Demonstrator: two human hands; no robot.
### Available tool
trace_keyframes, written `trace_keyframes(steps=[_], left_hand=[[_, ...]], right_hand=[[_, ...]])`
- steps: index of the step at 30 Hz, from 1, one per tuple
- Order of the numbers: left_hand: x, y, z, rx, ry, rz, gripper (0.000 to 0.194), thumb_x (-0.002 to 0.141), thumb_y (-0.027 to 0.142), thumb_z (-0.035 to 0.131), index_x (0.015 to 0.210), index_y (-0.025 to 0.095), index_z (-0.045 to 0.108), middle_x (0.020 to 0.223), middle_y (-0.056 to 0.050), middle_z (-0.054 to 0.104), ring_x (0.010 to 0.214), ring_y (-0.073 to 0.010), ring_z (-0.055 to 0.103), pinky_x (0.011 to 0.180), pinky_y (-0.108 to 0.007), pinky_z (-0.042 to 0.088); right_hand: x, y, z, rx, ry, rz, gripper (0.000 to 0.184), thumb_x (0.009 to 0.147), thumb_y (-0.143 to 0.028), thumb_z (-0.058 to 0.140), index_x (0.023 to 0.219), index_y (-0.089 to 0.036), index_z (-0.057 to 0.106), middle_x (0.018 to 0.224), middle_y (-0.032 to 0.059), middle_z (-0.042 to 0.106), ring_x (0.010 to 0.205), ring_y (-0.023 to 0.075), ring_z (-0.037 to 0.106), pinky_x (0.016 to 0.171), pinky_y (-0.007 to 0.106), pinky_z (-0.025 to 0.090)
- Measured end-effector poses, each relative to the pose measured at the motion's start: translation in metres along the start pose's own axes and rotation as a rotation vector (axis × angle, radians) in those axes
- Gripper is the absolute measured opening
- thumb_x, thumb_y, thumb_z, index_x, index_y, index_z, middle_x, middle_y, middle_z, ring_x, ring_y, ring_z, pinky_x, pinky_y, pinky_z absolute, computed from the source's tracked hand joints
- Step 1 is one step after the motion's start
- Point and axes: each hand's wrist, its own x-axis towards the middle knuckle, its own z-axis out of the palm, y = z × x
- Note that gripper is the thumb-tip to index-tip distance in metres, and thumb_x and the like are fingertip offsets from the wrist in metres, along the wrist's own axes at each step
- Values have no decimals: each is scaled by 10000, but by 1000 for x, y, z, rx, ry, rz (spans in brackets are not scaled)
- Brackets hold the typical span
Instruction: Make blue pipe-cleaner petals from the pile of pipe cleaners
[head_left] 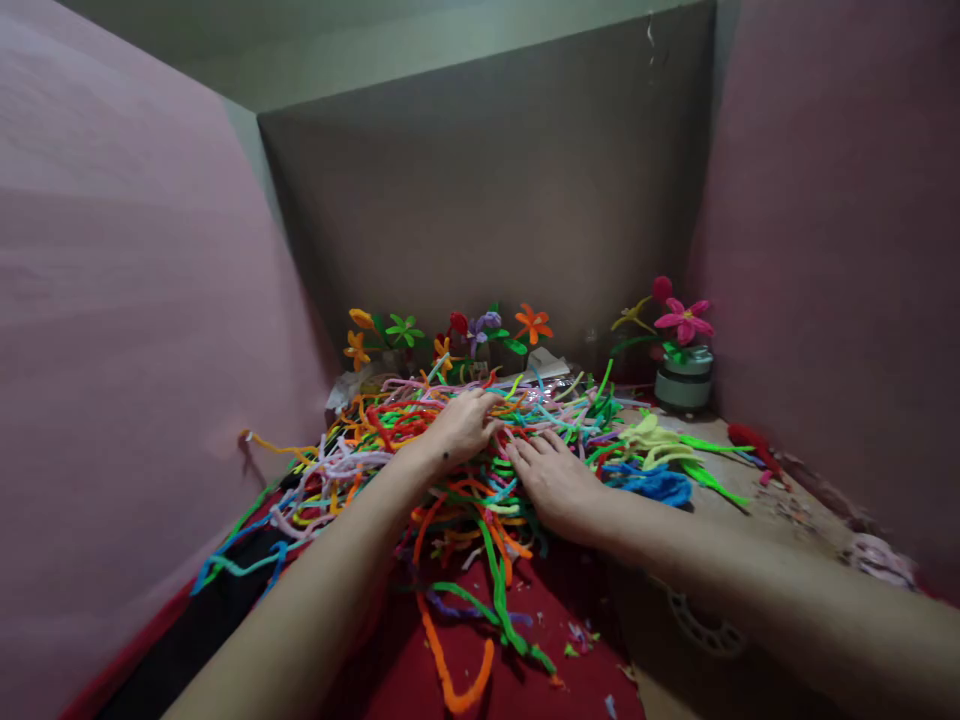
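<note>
A big tangled heap of coloured pipe cleaners (390,440) covers the red cloth (525,640) in front of me. My left hand (463,425) lies on top of the heap, fingers curled down into the strands. Just beside it, my right hand (551,478) rests flat on the heap with its fingers stretched out and apart. Neither hand lifts a strand clear of the pile. A long orange pipe cleaner (450,670) and a green pipe cleaner (499,600) trail toward me.
Finished pipe-cleaner flowers (450,335) stand in a row at the back wall. A pink flower (682,320) sits in a small grey pot (684,378) at the back right. Pink panels (112,350) close both sides. Small scraps (581,635) litter the cloth.
</note>
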Motion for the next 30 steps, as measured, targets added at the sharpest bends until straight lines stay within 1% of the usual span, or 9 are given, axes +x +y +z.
trace_keyframes(steps=[2, 3, 6, 11, 14, 16, 21, 26, 30], left_hand=[[4, -7, 11, 39, -33, -7, 387, 783, 363, 541, 1127, 190, 577, 1133, -119, 595, 1050, -277, 511, 863, -428, 404], [2, -10, 13, 52, -50, -8, 353, 784, 384, 537, 1078, 200, 606, 1084, -118, 612, 1014, -286, 521, 842, -445, 404], [-11, -15, 17, 95, -68, 9, 295, 812, 425, 489, 941, 209, 642, 955, -100, 622, 936, -260, 521, 817, -423, 399], [-32, -12, 31, 213, 46, 58, 247, 829, 386, 476, 909, 184, 595, 923, -95, 588, 891, -233, 487, 818, -394, 396], [-37, -9, 39, 248, 96, 33, 217, 837, 331, 463, 904, 162, 582, 914, -112, 581, 883, -252, 482, 808, -417, 405], [-39, -7, 40, 205, 111, 19, 205, 850, 286, 433, 908, 149, 574, 919, -117, 579, 875, -245, 493, 817, -422, 413], [-53, -7, 34, 3, 174, 46, 191, 857, 232, 430, 1005, 187, 542, 1030, -84, 555, 972, -209, 499, 872, -380, 439], [-71, -5, 41, 152, 298, -7, 275, 842, 158, 412, 1096, 195, 512, 1201, -126, 453, 1164, -258, 397, 967, -428, 388], [-81, -3, 42, 220, 277, -58, 315, 838, 168, 417, 1145, 192, 480, 1274, -141, 393, 1191, -279, 368, 956, -448, 398]], right_hand=[[-3, -1, 6, -59, 19, -27, 510, 826, -141, 348, 1314, 0, 387, 1268, 238, 479, 1157, 307, 444, 999, 503, 268], [-5, -1, 8, -87, 28, -36, 505, 832, -146, 339, 1312, 3, 390, 1273, 244, 472, 1148, 314, 452, 990, 506, 281], [-8, -4, 11, -137, 52, -55, 509, 829, -175, 354, 1302, 4, 404, 1265, 256, 471, 1094, 340, 481, 937, 520, 334], [-12, -7, 4, -85, 36, -60, 500, 819, -178, 360, 1276, 12, 430, 1199, 249, 515, 1016, 345, 509, 815, 470, 428], [-13, -4, 2, -57, 23, -70, 487, 827, -171, 348, 1271, 9, 432, 1200, 245, 515, 1021, 337, 504, 816, 467, 429], [-14, -3, 2, -70, 32, -76, 487, 827, -173, 358, 1274, 8, 427, 1205, 250, 508, 1042, 342, 489, 836, 483, 415], [-17, -10, -1, -124, 29, -117, 493, 791, -164, 437, 1255, 3, 452, 1088, 220, 566, 962, 308, 501, 845, 487, 407], [-20, -16, -1, -125, 28, -127, 385, 787, -182, 456, 1125, -36, 569, 1006, 177, 583, 871, 276, 507, 794, 444, 436], [-24, -18, -3, -141, 28, -124, 416, 820, -165, 395, 1191, -23, 518, 1015, 181, 578, 896, 284, 508, 819, 455, 422]])
